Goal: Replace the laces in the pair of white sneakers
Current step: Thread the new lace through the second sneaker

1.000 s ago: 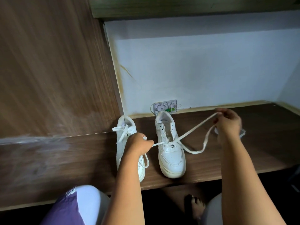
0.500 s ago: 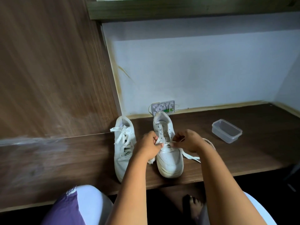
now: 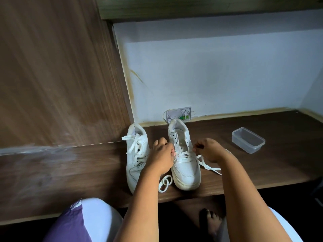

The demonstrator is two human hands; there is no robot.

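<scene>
Nearest the front edge of the bench, a slack loop of white lace lies on the wood just left of the toe of the right-hand sneaker; this shoe stands toe toward the person and heel toward the back wall, so its long axis runs front to back and its two rows of eyelets climb away from the hands. The left hand is curled and pinches the lace at the shoe's left side, at the lowest crossing; the right hand is curled at the shoe's right side and seems to pinch the other end, which trails off over the bench to the right. Only the bottom pair of eyelets looks threaded, so the next eyelets lie just beyond both hands, toward the heel, each hand equally near its own row. The left-hand sneaker stands beside it with loose laces. Farther right, near the back, sits a clear plastic container.
</scene>
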